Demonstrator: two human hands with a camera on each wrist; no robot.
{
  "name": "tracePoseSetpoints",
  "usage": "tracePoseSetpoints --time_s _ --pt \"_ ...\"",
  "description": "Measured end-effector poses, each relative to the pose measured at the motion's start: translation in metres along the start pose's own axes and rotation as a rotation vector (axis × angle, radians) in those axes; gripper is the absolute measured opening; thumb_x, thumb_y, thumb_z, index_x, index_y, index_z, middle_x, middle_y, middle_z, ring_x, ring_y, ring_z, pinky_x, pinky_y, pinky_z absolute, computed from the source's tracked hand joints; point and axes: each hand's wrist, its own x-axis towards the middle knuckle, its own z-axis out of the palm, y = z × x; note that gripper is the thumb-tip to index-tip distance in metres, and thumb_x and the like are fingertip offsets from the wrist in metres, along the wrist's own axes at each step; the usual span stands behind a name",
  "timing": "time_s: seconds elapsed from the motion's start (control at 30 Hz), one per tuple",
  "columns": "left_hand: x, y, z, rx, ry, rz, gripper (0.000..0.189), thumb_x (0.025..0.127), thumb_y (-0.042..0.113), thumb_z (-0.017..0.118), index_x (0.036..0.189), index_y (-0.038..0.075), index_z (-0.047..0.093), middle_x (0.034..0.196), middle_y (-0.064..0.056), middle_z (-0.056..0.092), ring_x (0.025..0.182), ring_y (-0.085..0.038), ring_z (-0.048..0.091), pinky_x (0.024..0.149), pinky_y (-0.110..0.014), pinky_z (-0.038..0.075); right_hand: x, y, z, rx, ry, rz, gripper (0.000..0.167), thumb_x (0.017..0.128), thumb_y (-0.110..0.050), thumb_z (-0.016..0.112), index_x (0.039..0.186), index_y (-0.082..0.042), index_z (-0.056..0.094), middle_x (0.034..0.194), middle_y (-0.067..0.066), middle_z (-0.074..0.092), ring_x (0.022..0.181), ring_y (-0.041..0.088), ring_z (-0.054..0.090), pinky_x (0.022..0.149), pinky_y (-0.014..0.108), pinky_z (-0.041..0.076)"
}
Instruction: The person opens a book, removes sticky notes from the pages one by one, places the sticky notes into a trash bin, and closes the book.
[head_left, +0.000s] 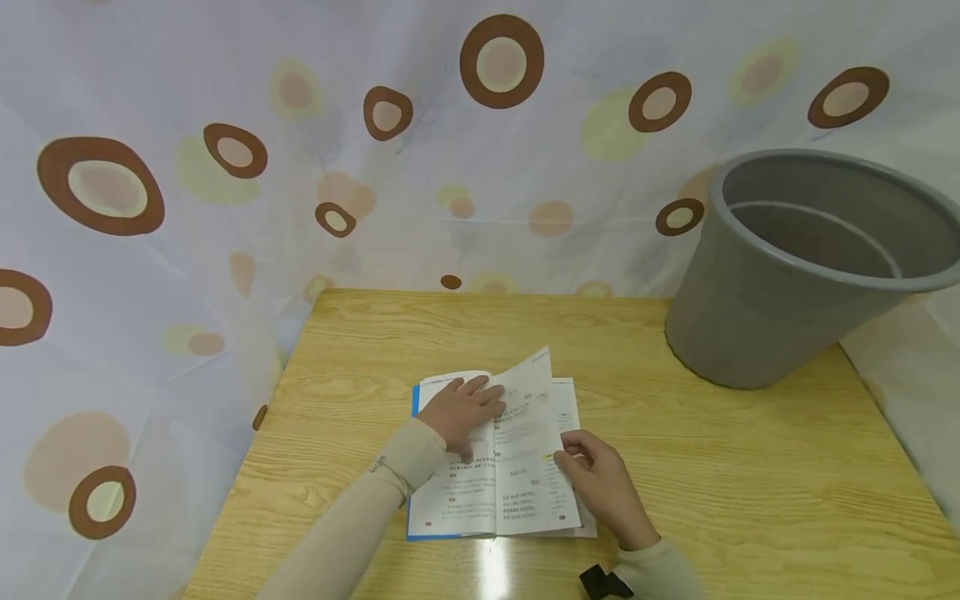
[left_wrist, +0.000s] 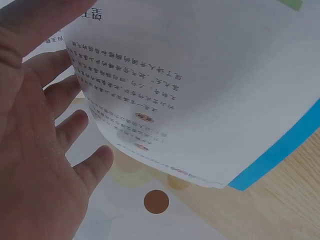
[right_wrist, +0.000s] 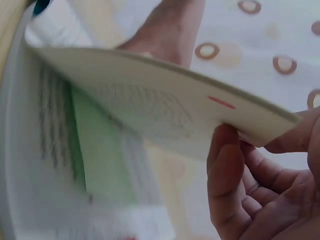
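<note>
An open book (head_left: 450,512) with printed pages and a blue cover edge lies on the wooden table. My left hand (head_left: 463,415) rests, fingers spread, across the left page near the spine. Its fingers (left_wrist: 65,130) reach past the edge of the curved left page in the left wrist view. With thumb and fingers, my right hand (head_left: 603,487) pinches the outer edge of a right-hand page (head_left: 528,467), which is lifted at an angle. In the right wrist view the raised page (right_wrist: 150,95) bows above a page with a green patch (right_wrist: 107,155).
At the back right of the table (head_left: 750,475) stands a large grey bin (head_left: 757,308), its mouth tilted into view. A white cloth (head_left: 420,250) with brown and pastel circles hangs behind the table and along its sides.
</note>
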Motion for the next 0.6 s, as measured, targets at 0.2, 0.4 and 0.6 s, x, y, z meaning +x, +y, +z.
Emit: tracePoseSetpoints --time_s 0.2,0.4,0.6 --pt "-0.004 -0.005 0.003 -0.03 0.052 -0.029 0.101 0.064 0.052 0.088 0.151 0.024 0.043 0.164 0.003 0.031 0.153 -0.024 0.027 0.125 -0.046 0.03 -0.004 -0.01 0.024 0.057 -0.075 -0.12 0.027 0.101 -0.022 0.056 0.124 -0.01 0.065 0.121 0.009 0.067 0.092 0.013 0.065 0.074 0.023 0.053" --pt "-0.013 -0.018 0.014 -0.213 0.148 -0.065 0.085 0.074 0.046 0.084 0.147 0.018 0.049 0.158 -0.003 0.042 0.149 -0.029 0.034 0.122 -0.047 0.035 -0.012 -0.003 0.056 -0.117 -0.19 -0.332 0.04 0.097 -0.019 0.061 0.136 -0.014 0.057 0.145 0.012 0.051 0.13 0.032 0.053 0.101 0.049 0.052" --pt "-0.031 -0.043 0.008 -0.505 0.257 -0.096 0.05 0.094 0.028 0.062 0.142 0.014 0.055 0.147 -0.01 0.055 0.134 -0.032 0.054 0.109 -0.047 0.049 -0.018 0.002 0.083 -0.35 -0.176 -0.442 0.061 0.085 -0.021 0.072 0.143 -0.017 0.053 0.155 0.019 0.038 0.134 0.039 0.049 0.106 0.057 0.046"
